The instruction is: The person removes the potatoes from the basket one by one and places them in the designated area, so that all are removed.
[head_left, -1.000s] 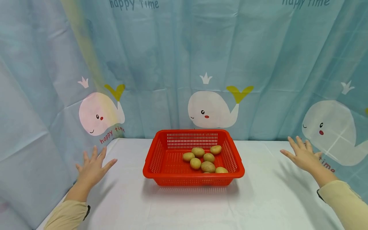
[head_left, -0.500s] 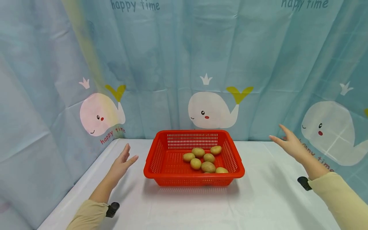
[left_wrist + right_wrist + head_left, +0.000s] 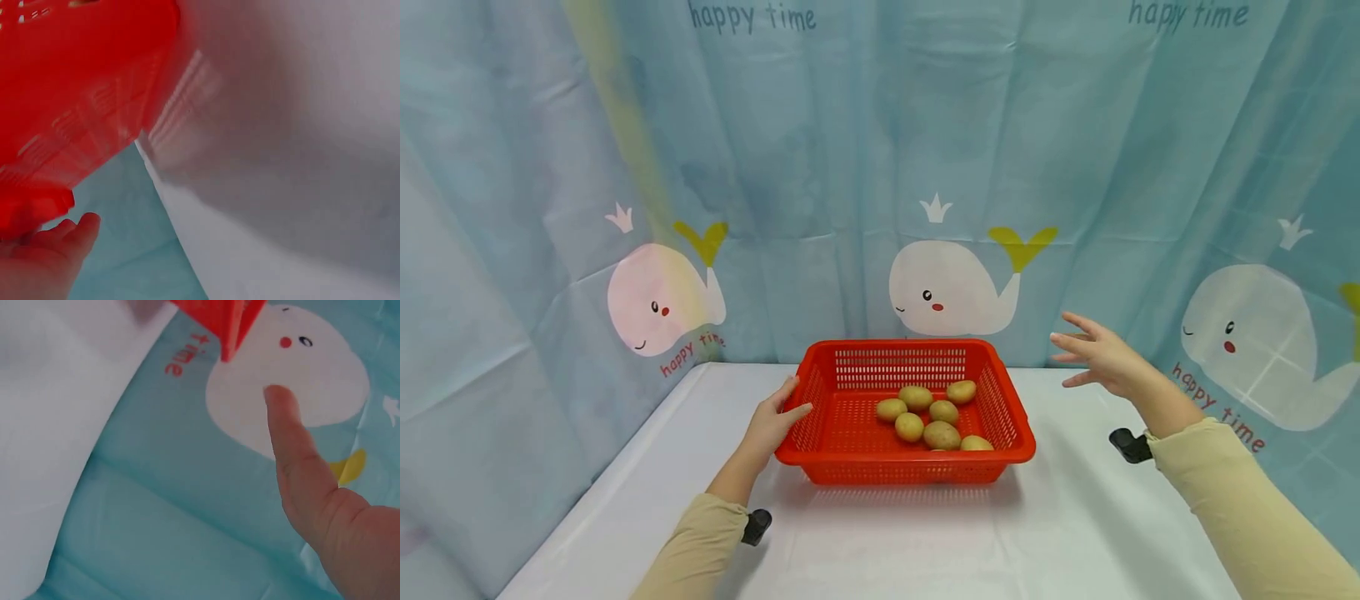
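Note:
A red perforated plastic basket stands on the white table and bears several potatoes, mostly towards its right half. Beside the basket's left rim is my left hand, thumb spread from the fingers. In the left wrist view its fingers lie close by the red rim; whether they touch it I cannot tell. My right hand hovers to the right of the basket, fingers apart and holding nothing. One corner of the basket shows in the right wrist view, apart from that hand.
The white tabletop extends in front of the basket and to both sides. Behind it hangs a light blue curtain printed with whales, which also runs along the left side.
Both hands have moved inward: the left one rightwards to the basket's left rim, the right one leftwards towards its right side. The basket and potatoes stay where they were.

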`<state>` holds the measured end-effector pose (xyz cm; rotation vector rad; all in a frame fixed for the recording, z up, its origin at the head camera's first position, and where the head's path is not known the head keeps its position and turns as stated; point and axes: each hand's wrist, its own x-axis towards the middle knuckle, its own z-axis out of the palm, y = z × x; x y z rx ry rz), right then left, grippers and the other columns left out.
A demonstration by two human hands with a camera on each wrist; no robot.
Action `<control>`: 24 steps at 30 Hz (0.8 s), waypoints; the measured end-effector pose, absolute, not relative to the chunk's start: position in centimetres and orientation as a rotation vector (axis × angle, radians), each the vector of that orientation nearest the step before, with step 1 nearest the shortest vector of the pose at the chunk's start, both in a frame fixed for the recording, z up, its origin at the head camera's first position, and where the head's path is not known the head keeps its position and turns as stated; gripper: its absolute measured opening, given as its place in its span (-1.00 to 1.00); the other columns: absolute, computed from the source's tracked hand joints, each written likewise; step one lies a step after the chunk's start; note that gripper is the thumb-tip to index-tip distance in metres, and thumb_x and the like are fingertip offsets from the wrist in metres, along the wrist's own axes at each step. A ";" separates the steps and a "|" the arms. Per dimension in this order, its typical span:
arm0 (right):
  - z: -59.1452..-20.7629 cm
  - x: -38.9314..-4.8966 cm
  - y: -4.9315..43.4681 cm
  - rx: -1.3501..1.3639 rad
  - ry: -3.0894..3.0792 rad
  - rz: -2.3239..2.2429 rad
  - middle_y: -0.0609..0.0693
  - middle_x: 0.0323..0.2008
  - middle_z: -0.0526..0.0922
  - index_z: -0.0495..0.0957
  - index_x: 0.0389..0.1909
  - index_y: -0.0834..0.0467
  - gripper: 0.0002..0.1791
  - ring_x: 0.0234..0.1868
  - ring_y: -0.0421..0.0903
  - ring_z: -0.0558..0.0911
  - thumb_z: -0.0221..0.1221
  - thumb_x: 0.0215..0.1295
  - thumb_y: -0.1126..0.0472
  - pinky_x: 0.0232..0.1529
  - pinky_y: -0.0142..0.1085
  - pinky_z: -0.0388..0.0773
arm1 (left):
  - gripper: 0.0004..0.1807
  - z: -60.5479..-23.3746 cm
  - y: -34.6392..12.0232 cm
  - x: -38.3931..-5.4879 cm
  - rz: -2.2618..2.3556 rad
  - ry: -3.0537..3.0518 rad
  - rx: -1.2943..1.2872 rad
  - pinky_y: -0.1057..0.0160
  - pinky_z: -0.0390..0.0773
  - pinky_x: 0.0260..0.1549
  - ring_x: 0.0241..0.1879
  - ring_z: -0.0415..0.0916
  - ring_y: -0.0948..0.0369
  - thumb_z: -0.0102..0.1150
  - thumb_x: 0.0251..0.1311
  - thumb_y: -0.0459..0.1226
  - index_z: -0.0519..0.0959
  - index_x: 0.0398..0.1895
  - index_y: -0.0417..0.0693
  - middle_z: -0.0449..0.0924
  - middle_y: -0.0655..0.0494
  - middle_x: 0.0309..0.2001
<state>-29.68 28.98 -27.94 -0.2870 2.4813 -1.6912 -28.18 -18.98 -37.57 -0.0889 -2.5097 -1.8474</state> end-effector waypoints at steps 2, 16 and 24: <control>-28.1 -30.1 28.2 -0.284 2.407 -1.737 0.46 0.46 -0.17 -0.46 0.53 0.16 -0.10 0.36 0.43 0.15 -0.06 0.51 0.00 -0.02 0.11 0.54 | -0.35 -37.8 -18.6 -28.4 -1.805 -2.538 -0.100 -0.11 0.21 0.26 0.48 -0.19 -0.12 0.01 0.38 -0.35 0.09 0.48 -0.29 -0.16 -0.09 0.53; -29.2 -33.2 21.2 -0.106 1.941 -1.975 0.38 0.49 -0.18 -0.33 0.56 0.12 -0.24 0.43 0.36 0.03 -0.11 0.53 0.17 0.23 0.34 0.11 | -0.48 -38.1 -18.2 -28.7 -1.698 -2.494 -0.030 -0.12 0.12 0.31 0.46 -0.08 -0.13 -0.04 0.33 -0.45 0.27 0.36 -0.39 0.01 -0.11 0.49; -31.3 -35.4 18.5 0.011 1.858 -1.954 0.36 0.49 -0.17 -0.23 0.55 0.17 -0.28 0.46 0.33 -0.02 -0.11 0.53 0.17 0.21 0.40 0.05 | -0.50 -38.4 -18.1 -28.6 -1.717 -2.456 -0.026 -0.10 0.06 0.34 0.46 -0.07 -0.11 -0.04 0.33 -0.46 0.30 0.34 -0.41 0.05 -0.13 0.47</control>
